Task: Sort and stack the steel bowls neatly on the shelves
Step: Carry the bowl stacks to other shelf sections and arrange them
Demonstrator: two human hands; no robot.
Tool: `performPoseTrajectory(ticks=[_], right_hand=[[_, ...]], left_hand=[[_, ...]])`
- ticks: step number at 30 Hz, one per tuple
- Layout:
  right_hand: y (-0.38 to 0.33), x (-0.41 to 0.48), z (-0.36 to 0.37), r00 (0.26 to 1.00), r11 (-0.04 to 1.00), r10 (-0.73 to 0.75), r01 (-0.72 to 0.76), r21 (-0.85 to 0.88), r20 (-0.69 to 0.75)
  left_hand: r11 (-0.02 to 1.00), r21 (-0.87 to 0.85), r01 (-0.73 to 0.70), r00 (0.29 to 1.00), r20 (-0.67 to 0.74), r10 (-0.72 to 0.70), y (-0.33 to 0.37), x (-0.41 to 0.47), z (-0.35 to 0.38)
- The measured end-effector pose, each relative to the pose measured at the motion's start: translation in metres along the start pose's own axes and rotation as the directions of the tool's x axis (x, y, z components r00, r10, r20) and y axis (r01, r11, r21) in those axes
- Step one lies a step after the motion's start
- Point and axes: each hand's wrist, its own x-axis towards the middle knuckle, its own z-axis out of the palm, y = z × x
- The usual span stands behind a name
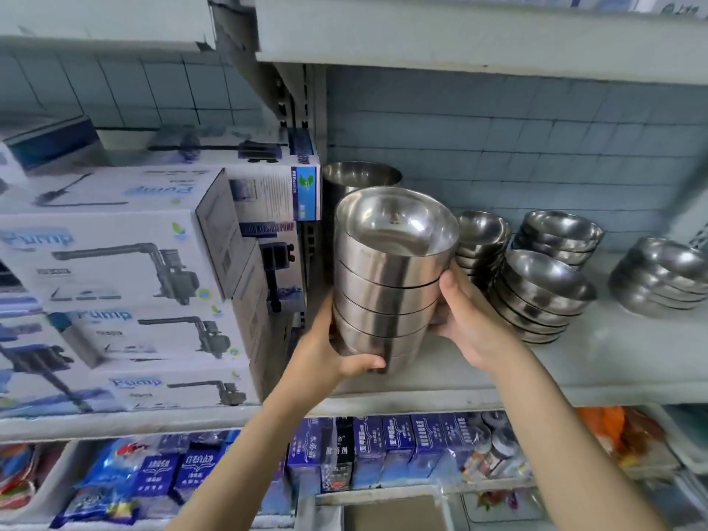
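A tall stack of several steel bowls (390,277) stands tilted slightly at the left end of the white shelf (574,362). My left hand (329,354) grips the stack near its base, thumb curled across the front. My right hand (467,316) holds its right side, fingers wrapped behind it. A taller steel bowl stack (360,176) stands behind, mostly hidden. To the right sit further bowl stacks: a small stack (481,239), a leaning stack (540,297), a back stack (559,235) and a far-right stack (659,277).
Pump boxes (126,285) are piled on the shelf immediately left of the held stack. An upper shelf (479,32) hangs overhead. Below, a lower shelf holds blue boxes (383,450) and packets. A grid back panel (536,147) closes the rear.
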Motion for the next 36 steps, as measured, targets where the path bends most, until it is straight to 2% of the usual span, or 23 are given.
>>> performPoseTrajectory(ticks=[10,16,20,26,32,36], right_hand=[[-0.025,-0.062,0.009,0.981,0.999,-0.044,0.047,0.009,-0.191],[-0.039,-0.118,-0.034,0.948,0.995,-0.099,0.101,-0.011,-0.302],[-0.048,-0.164,-0.083,0.911,0.996,-0.094,0.088,-0.033,-0.401],[-0.054,-0.246,-0.172,0.855,0.997,-0.072,0.075,-0.015,-0.514],[-0.050,-0.321,-0.276,0.830,0.997,-0.061,0.072,-0.003,-0.555],[-0.047,-0.345,-0.335,0.834,0.998,-0.061,0.065,-0.013,-0.549]], left_hand=[[0.991,-0.028,-0.131,0.981,0.144,0.134,0.037,-0.024,-0.007],[0.982,0.000,-0.186,0.949,0.258,0.180,0.072,-0.025,0.040],[0.967,-0.032,-0.254,0.914,0.320,0.250,0.102,-0.025,0.099],[0.970,-0.118,-0.214,0.875,0.418,0.244,0.143,-0.040,0.224],[0.967,-0.151,-0.204,0.844,0.473,0.252,0.183,-0.058,0.349],[0.976,-0.119,-0.185,0.848,0.482,0.219,0.202,-0.054,0.411]])
